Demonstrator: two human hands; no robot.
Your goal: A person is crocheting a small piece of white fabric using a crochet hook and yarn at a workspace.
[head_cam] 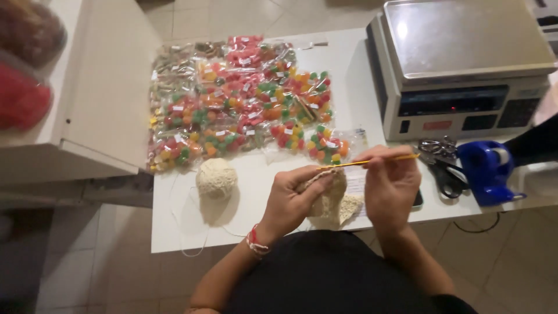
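With the left hand (293, 195) pinching the cream piece (331, 200) and the right hand (390, 183) gripping the yellow hook (372, 162), steady yarn tension from the ball (216, 178) should keep stitches even.

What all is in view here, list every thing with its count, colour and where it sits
table: one, white, centre of view
candy bags: many, clear with red, orange, green and yellow sweets, far left part of the table
yarn ball: one, cream, near edge of the table, left of the hands
crochet piece: one, cream, held in the left hand
crochet hook: one, yellow-orange, in the right hand, tip at the crochet piece
weighing scale: one, white with steel pan, far right of the table
scissors: one pair, black handles, in front of the scale
tape dispenser: one, blue, right of the scissors
left hand: one, red thread bracelet at the wrist
right hand: one, fingers pinching the hook
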